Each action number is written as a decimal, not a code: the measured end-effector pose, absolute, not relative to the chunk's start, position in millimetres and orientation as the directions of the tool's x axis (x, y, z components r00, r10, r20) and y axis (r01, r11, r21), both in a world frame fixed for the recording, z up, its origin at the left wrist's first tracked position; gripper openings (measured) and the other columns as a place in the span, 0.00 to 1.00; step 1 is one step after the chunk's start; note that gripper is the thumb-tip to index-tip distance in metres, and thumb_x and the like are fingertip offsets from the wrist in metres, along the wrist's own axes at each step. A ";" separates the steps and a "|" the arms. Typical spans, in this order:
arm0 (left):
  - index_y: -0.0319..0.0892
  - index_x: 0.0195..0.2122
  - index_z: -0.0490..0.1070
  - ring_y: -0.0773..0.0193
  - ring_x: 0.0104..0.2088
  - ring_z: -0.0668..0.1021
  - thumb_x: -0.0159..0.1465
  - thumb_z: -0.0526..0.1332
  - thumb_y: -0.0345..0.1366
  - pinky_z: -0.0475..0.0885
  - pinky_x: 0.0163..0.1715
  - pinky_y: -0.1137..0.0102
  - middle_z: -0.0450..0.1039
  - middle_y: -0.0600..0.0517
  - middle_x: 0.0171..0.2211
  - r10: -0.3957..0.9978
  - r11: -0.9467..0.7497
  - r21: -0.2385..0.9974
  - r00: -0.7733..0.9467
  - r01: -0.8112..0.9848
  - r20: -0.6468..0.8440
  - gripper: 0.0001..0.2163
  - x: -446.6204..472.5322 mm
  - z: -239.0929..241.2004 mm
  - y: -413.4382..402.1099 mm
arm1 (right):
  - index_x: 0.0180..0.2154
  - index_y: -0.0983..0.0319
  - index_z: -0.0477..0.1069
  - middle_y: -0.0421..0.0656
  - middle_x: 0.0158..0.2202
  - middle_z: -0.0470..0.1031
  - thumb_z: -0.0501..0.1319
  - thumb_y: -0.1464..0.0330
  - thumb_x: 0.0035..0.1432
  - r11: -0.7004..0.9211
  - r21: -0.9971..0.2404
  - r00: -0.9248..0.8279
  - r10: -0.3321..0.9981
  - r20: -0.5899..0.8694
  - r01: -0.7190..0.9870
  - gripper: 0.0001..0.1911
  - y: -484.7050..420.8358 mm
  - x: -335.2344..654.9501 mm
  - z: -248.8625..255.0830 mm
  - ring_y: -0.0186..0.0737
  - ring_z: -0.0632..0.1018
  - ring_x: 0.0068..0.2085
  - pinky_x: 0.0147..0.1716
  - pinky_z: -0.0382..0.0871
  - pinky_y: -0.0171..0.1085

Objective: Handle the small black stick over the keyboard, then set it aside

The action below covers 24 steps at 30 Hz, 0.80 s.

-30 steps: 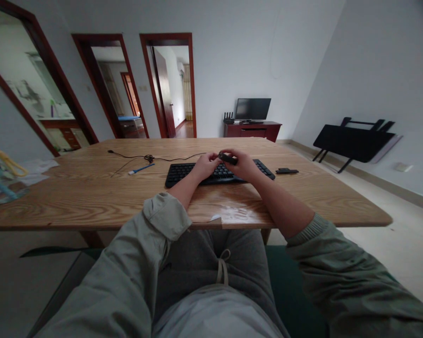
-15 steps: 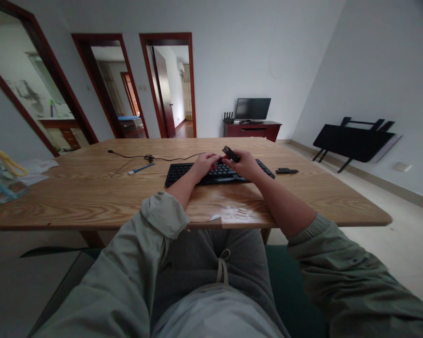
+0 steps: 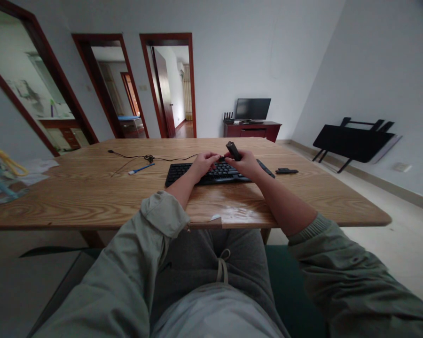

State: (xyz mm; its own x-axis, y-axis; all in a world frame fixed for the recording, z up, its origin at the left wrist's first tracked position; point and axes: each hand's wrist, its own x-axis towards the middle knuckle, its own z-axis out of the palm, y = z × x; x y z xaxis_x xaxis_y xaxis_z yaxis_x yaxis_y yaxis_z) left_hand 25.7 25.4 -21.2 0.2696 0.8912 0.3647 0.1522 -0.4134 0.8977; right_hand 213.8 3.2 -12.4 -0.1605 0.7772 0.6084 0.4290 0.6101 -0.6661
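A black keyboard (image 3: 225,172) lies on the wooden table in front of me. Over its back edge, my left hand (image 3: 203,165) is closed, with thumb and fingertips pinched near a small dark piece too small to name. My right hand (image 3: 247,165) wraps round a short black handle-like tool (image 3: 233,150), its blunt end pointing up and away. Both sets of fingertips nearly meet above the keys. From behind my left hand a thin black cable (image 3: 176,159) runs left, bunched into a knot partway along.
A blue brush with a white tip (image 3: 141,169) lies left of the keyboard. To the right are small flat black pieces (image 3: 286,171). Plastic wrapping and a light-blue object with yellow cord (image 3: 3,176) occupy the table's left end. The table (image 3: 303,202) has a rounded right corner.
The black tool in my right hand has tipped more upright. My left fingers have curled closer together. The keyboard stays where it was.
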 end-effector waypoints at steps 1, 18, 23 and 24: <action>0.38 0.41 0.77 0.70 0.26 0.71 0.58 0.61 0.46 0.65 0.25 0.74 0.75 0.51 0.32 0.888 -0.420 0.894 0.270 0.153 0.372 0.17 25.5 -21.9 26.3 | 0.36 0.66 0.78 0.44 0.32 0.79 0.63 0.62 0.50 0.620 -0.659 -0.166 0.769 0.617 0.427 0.15 3.3 213.7 -12.8 0.42 0.76 0.34 0.37 0.69 0.39; 0.36 0.41 0.77 0.70 0.25 0.70 0.58 0.63 0.47 0.65 0.27 0.73 0.78 0.48 0.34 0.863 -0.459 0.877 0.303 0.144 0.403 0.19 26.0 -20.4 23.0 | 0.35 0.64 0.78 0.45 0.33 0.79 0.65 0.61 0.50 0.611 -0.663 -0.128 0.770 0.625 0.433 0.14 7.1 215.2 -11.4 0.43 0.77 0.36 0.39 0.70 0.41; 0.37 0.38 0.76 0.70 0.25 0.70 0.59 0.61 0.47 0.66 0.26 0.73 0.79 0.47 0.36 0.871 -0.476 0.857 0.243 0.199 0.428 0.17 12.9 -13.2 27.4 | 0.37 0.65 0.79 0.44 0.27 0.76 0.68 0.61 0.48 0.503 -0.748 0.056 0.813 0.579 0.434 0.16 15.7 259.4 7.8 0.36 0.72 0.26 0.27 0.66 0.36; 0.38 0.38 0.76 0.70 0.25 0.70 0.59 0.61 0.47 0.66 0.25 0.73 0.79 0.47 0.36 0.875 -0.474 0.856 0.224 0.207 0.430 0.17 7.5 -11.7 29.1 | 0.38 0.66 0.79 0.42 0.23 0.73 0.68 0.61 0.48 0.438 -0.782 0.118 0.836 0.535 0.443 0.17 16.8 275.8 11.7 0.33 0.68 0.23 0.23 0.63 0.35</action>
State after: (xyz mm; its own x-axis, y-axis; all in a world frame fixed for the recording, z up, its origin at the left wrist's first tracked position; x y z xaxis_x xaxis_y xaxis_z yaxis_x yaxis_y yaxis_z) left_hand 7.5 29.1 -11.7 0.2236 0.8746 0.4302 0.2071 -0.4739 0.8559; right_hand 275.8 16.8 11.7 0.1175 0.8363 0.5355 0.4430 0.4384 -0.7820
